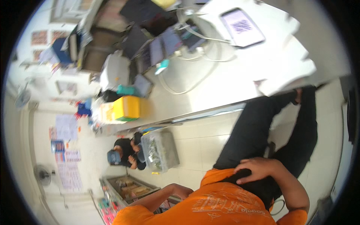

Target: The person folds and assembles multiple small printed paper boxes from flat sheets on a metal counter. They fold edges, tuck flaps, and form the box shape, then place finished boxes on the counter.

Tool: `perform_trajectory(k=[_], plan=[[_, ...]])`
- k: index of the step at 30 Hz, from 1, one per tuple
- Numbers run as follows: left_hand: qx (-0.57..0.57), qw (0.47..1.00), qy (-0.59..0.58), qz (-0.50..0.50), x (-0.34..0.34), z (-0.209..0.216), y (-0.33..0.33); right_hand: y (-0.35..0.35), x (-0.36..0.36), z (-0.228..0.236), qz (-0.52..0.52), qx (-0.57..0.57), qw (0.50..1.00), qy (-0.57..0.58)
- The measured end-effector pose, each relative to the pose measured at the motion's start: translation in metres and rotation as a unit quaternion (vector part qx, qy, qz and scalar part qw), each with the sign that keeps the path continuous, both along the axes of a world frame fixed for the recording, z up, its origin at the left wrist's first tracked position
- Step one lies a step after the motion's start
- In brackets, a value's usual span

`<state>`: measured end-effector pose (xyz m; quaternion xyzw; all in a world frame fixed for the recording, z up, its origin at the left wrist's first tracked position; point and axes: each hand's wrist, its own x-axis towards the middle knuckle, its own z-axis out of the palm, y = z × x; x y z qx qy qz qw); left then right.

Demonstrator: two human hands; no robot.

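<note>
My right hand (256,169) rests at the waist of my black trousers (243,137), just below the hem of my orange shirt (221,204). Its thumb and fingers are spread apart over the dark cloth, and no object shows in it. At my left side, my left hand (182,190) lies against the edge of the shirt. Its fingertips are hidden, so I cannot tell whether it is open or closed. Neither hand touches the white table, where a phone (242,28) lies with its screen lit.
White cables (187,90) run over the table (180,107) among dark devices (161,48). A yellow box (126,108) stands near its far left end. Beyond, a person in a cap (123,152) is beside a clear plastic bin (170,150). A shelf unit (129,187) stands at lower left.
</note>
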<state>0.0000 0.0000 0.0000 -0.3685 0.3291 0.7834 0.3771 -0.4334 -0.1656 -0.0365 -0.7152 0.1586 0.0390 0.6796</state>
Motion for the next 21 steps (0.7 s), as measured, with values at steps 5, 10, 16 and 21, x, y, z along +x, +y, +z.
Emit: perform_trajectory(k=[5,10,16,21], plan=[[-0.161,0.979,-0.055,0.111,-0.006,0.049,0.01,0.006,0.016,-0.004,-0.04,-0.128,0.989,0.054],[-0.32,0.944,-0.049,0.062,-0.04,0.072,0.004,0.014,-0.003,0.013,-0.065,-0.13,0.986,0.082],[-0.382,0.912,-0.024,-0.144,-0.061,0.086,-0.037,0.039,-0.035,0.012,-0.087,-0.132,0.979,0.125],[-0.399,0.895,-0.016,-0.2,-0.092,0.098,-0.091,0.078,-0.076,0.016,-0.145,-0.045,0.972,0.181]])
